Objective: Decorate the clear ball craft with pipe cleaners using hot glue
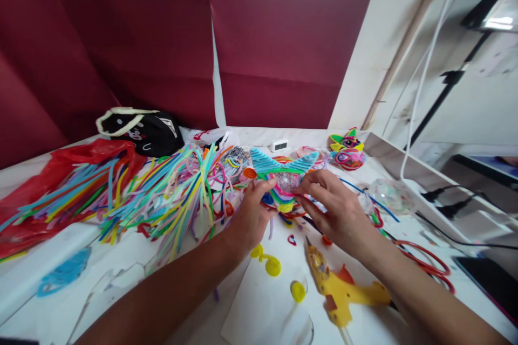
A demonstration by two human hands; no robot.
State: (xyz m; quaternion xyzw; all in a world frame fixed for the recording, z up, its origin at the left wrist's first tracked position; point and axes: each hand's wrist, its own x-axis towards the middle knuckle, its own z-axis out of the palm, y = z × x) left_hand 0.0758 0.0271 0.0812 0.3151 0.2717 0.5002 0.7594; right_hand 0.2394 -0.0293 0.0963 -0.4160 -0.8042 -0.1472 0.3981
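Note:
My left hand (249, 221) and my right hand (338, 213) both have their fingers closed on a colourful pipe-cleaner craft (265, 163), one at each side. Two light-blue pointed pieces spread from its top like ears, and green, pink and purple bands curve around a clear, shiny middle. A yellow tuft shows at its bottom. On the table below my right hand lies a yellow hot glue gun (343, 296), its nozzle pointing away from me. Yellow coiled discs (273, 267) lie below my left hand. My fingers hide parts of the craft's sides.
Loose pipe cleaners (178, 188) spread across the left, beside a red plastic bag (28, 194). Behind them stands a black bag (156, 132). A small digital clock (279, 145) and a colourful pipe-cleaner figure (347, 150) are at the back. A red cable (424, 259) coils at right.

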